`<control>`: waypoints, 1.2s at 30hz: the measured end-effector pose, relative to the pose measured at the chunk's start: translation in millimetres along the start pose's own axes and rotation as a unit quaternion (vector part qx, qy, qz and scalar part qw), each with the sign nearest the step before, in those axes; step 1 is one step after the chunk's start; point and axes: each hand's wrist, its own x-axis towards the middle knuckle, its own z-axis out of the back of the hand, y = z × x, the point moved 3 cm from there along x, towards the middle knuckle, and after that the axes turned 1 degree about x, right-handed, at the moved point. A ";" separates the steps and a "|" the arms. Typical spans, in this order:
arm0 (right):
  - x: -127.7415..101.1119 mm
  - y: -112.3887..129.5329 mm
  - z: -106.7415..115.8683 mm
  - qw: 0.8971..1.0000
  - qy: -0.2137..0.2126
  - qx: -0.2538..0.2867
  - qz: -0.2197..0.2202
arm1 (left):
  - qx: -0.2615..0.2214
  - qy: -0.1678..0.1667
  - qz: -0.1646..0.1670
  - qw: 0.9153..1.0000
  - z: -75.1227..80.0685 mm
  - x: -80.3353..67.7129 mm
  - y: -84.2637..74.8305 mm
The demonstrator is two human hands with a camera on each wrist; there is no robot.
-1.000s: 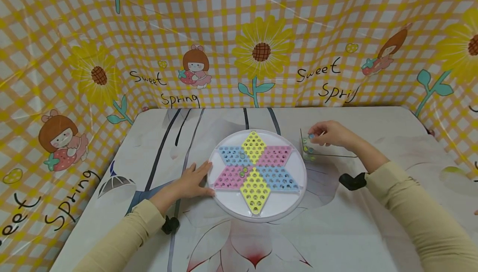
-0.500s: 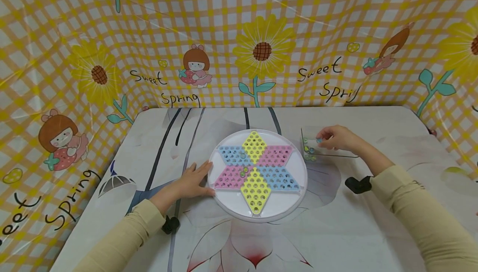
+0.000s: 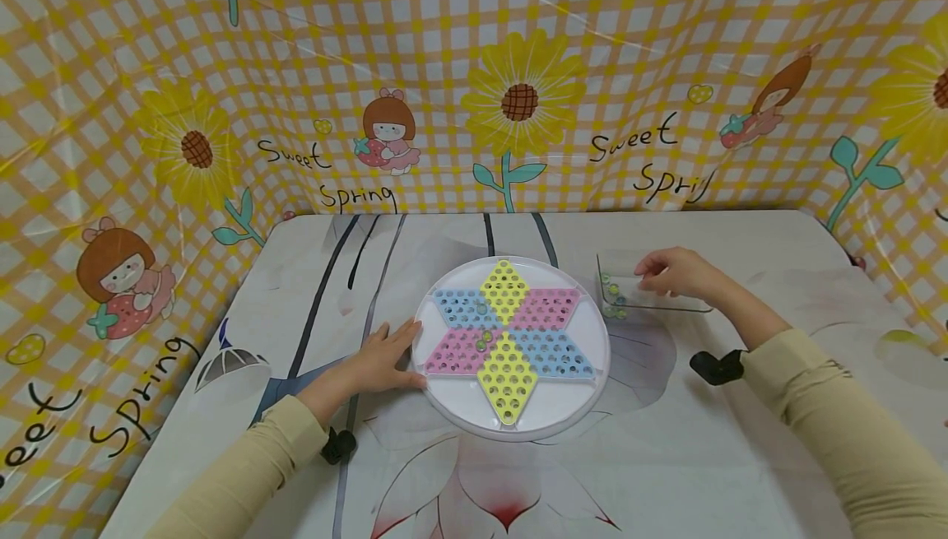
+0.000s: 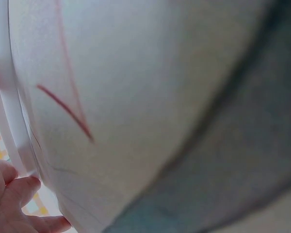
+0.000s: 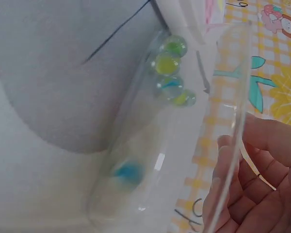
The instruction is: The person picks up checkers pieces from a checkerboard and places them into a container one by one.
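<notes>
My left hand [image 3: 376, 360] rests with spread fingers against the left rim of a round white Chinese checkers board [image 3: 573, 407]. Over a clear plastic box [image 3: 666, 308] to the board's right is my right hand [image 3: 676, 273], its fingers loosely bent and nothing seen between them. Several marbles [image 3: 613, 290] lie at the box's left end. In the right wrist view, a blurred blue marble [image 5: 128, 173] sits apart from the cluster, below a yellow-green marble [image 5: 166, 64]. That view shows the right hand [image 5: 262, 174] partly through the box wall.
A few marbles [image 3: 484, 343] sit in the board's holes, left of its centre. A patterned cloth [image 3: 437, 53] hangs behind and beside the table [image 3: 666, 473]. Each wrist carries a small black device [image 3: 717, 367].
My right hand pinched a blue marble earlier, drew it rightward over the box and let it go. The left hand and the board have stayed where they were.
</notes>
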 end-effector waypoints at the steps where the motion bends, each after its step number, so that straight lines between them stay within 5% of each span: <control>1: -0.2 2.1 0.5 1.000 -0.001 0.000 0.001 | 0.000 0.000 0.000 1.000 0.1 -0.1 -0.1; 23: 18.4 80.1 -33.4 0.997 -0.001 0.009 0.080 | -0.003 0.000 0.013 1.000 0.7 -0.6 0.8; 36: 40.0 112.0 -66.1 0.993 0.039 0.025 0.113 | -0.003 -0.001 0.013 1.000 -0.2 0.3 2.7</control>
